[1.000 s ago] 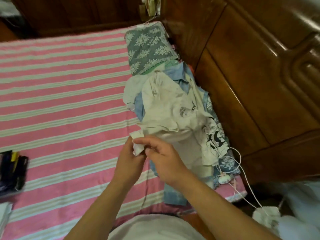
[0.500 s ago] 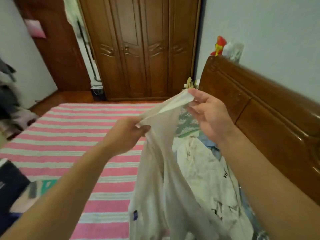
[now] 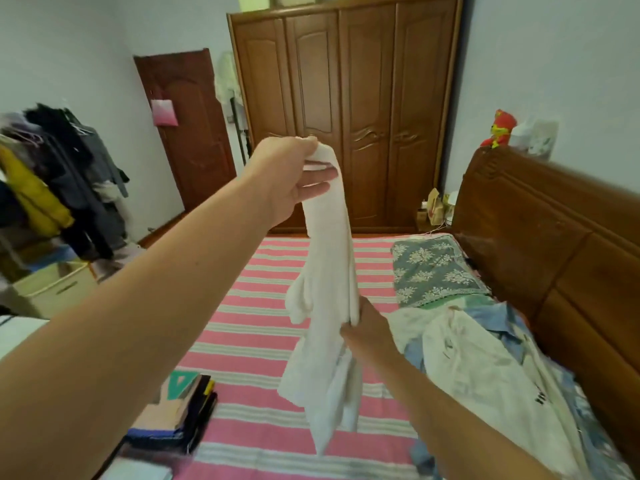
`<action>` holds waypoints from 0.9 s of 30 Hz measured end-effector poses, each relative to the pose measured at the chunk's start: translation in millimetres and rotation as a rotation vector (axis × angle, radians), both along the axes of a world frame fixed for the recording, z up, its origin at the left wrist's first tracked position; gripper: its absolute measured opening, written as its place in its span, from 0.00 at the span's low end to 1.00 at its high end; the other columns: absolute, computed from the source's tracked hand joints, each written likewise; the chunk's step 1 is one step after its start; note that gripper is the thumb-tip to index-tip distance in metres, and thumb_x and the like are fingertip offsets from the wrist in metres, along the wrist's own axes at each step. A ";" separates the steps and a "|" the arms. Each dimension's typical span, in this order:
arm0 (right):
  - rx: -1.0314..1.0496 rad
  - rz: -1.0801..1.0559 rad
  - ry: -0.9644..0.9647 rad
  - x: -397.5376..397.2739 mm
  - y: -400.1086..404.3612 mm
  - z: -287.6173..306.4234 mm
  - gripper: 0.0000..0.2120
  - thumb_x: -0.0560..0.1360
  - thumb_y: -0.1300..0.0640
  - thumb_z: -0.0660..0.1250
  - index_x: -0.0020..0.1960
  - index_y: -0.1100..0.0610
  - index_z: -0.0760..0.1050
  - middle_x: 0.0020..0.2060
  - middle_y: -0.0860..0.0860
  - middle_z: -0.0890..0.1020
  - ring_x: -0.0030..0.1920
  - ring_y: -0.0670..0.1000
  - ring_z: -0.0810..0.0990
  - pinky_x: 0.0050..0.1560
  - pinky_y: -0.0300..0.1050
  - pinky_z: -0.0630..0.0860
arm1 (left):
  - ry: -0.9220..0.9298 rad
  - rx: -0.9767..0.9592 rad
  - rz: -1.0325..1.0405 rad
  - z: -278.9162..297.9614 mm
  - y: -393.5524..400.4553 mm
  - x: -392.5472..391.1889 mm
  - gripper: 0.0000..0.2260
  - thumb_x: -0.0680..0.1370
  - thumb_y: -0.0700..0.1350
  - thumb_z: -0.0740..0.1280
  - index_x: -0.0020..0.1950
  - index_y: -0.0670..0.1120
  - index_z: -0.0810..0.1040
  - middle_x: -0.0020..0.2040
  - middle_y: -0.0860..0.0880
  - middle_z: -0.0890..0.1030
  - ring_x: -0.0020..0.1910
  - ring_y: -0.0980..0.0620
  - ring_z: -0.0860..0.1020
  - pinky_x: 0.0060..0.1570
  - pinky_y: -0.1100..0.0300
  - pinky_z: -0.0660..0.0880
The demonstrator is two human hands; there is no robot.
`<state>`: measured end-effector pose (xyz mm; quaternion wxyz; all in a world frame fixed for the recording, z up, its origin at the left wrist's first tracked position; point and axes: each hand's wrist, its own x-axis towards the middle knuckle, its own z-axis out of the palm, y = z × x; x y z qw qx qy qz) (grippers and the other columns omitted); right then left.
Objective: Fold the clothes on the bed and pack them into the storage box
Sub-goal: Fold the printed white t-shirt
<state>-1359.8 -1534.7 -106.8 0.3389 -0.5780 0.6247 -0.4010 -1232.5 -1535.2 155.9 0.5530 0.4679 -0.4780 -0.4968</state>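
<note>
A white garment [image 3: 329, 271] hangs bunched and long above the pink striped bed [image 3: 256, 306]. My left hand [image 3: 291, 174] is raised high and grips its top end. Lower down, my right hand [image 3: 367, 330] pinches the garment's right edge near its middle. A pile of unfolded clothes [image 3: 485, 368], white and light blue, lies on the bed to the right by the headboard. A stack of folded clothes [image 3: 180, 410] sits at the bed's lower left. A beige box [image 3: 55, 289] stands on the floor at the left.
A wooden headboard [image 3: 554, 244] runs along the right. A patterned grey pillow [image 3: 433, 268] lies at the head of the bed. A big wooden wardrobe [image 3: 346, 109] and a door [image 3: 187, 133] stand beyond. Hung clothes on a rack [image 3: 59, 174] fill the left.
My left hand has risen with the garment's top. My right hand has let go of the top and dropped to its middle edge. The garment now hangs in a narrow column.
</note>
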 end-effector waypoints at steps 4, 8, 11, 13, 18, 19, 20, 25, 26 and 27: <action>0.114 -0.163 0.272 6.8 -4.7 -61.6 0.07 0.80 0.59 0.60 0.45 0.55 0.74 0.35 0.52 0.78 0.38 0.58 0.76 0.38 0.50 0.73 | 0.097 -0.024 0.099 -0.6 -28.1 79.8 0.10 0.84 0.44 0.64 0.65 0.45 0.75 0.56 0.45 0.83 0.47 0.49 0.87 0.52 0.48 0.83; 0.104 -0.307 0.407 -14.8 -0.6 -58.2 0.09 0.81 0.60 0.58 0.44 0.55 0.74 0.37 0.54 0.79 0.37 0.55 0.77 0.36 0.50 0.74 | 0.108 0.096 0.220 -23.1 -54.6 159.9 0.10 0.85 0.44 0.62 0.64 0.44 0.74 0.55 0.45 0.83 0.50 0.47 0.85 0.53 0.47 0.82; 0.010 -0.318 0.464 -17.4 7.5 -1.3 0.10 0.81 0.62 0.58 0.43 0.56 0.72 0.33 0.54 0.76 0.34 0.56 0.74 0.32 0.48 0.69 | 0.102 0.174 0.256 -47.7 -73.2 202.8 0.08 0.85 0.42 0.59 0.60 0.43 0.76 0.57 0.44 0.82 0.54 0.46 0.82 0.59 0.46 0.80; -0.067 -0.189 0.424 -1.8 19.5 56.7 0.11 0.82 0.61 0.61 0.42 0.54 0.76 0.33 0.55 0.77 0.34 0.57 0.75 0.32 0.48 0.66 | 0.064 0.184 0.252 -59.6 -84.2 222.2 0.08 0.84 0.40 0.60 0.59 0.42 0.78 0.60 0.43 0.82 0.57 0.46 0.81 0.63 0.47 0.77; -0.094 0.031 -0.241 68.9 30.1 174.6 0.05 0.79 0.60 0.67 0.47 0.60 0.81 0.36 0.53 0.84 0.36 0.50 0.81 0.39 0.47 0.77 | -0.555 0.189 -0.169 -72.6 -58.8 199.9 0.29 0.80 0.53 0.69 0.79 0.49 0.63 0.73 0.46 0.71 0.67 0.44 0.74 0.64 0.48 0.75; -0.026 0.049 -0.367 80.8 20.0 183.4 0.04 0.78 0.61 0.68 0.49 0.61 0.81 0.41 0.57 0.84 0.41 0.54 0.82 0.46 0.51 0.79 | -0.627 0.099 -0.231 -74.2 -46.4 186.7 0.29 0.80 0.53 0.70 0.78 0.50 0.64 0.70 0.46 0.73 0.63 0.46 0.77 0.60 0.50 0.78; 0.046 0.051 -0.450 93.7 9.9 188.7 0.05 0.77 0.62 0.69 0.51 0.62 0.81 0.46 0.61 0.84 0.45 0.57 0.82 0.51 0.56 0.79 | -0.611 0.012 -0.290 -76.7 -33.1 172.2 0.27 0.79 0.52 0.71 0.76 0.50 0.67 0.66 0.47 0.76 0.58 0.48 0.80 0.56 0.51 0.80; 0.189 -0.073 -0.493 132.3 -18.9 190.9 0.11 0.78 0.56 0.69 0.57 0.60 0.79 0.51 0.61 0.84 0.50 0.59 0.85 0.55 0.59 0.82 | -0.472 -0.196 -0.294 -98.1 1.5 132.6 0.22 0.76 0.46 0.75 0.64 0.53 0.68 0.55 0.48 0.76 0.50 0.50 0.82 0.41 0.59 0.83; 0.185 -0.080 -0.520 135.8 -21.2 191.5 0.11 0.78 0.56 0.70 0.57 0.59 0.79 0.51 0.59 0.84 0.50 0.58 0.85 0.55 0.58 0.82 | -0.540 -0.242 -0.229 -101.5 0.1 131.0 0.20 0.77 0.45 0.75 0.62 0.53 0.67 0.54 0.50 0.76 0.49 0.51 0.82 0.41 0.59 0.83; 0.179 -0.075 -0.558 136.9 -21.4 193.1 0.11 0.77 0.57 0.70 0.58 0.59 0.79 0.51 0.58 0.84 0.50 0.58 0.85 0.54 0.57 0.83 | -0.580 -0.284 -0.164 -105.0 -2.0 129.0 0.18 0.77 0.45 0.74 0.59 0.53 0.68 0.53 0.52 0.77 0.48 0.52 0.81 0.42 0.57 0.84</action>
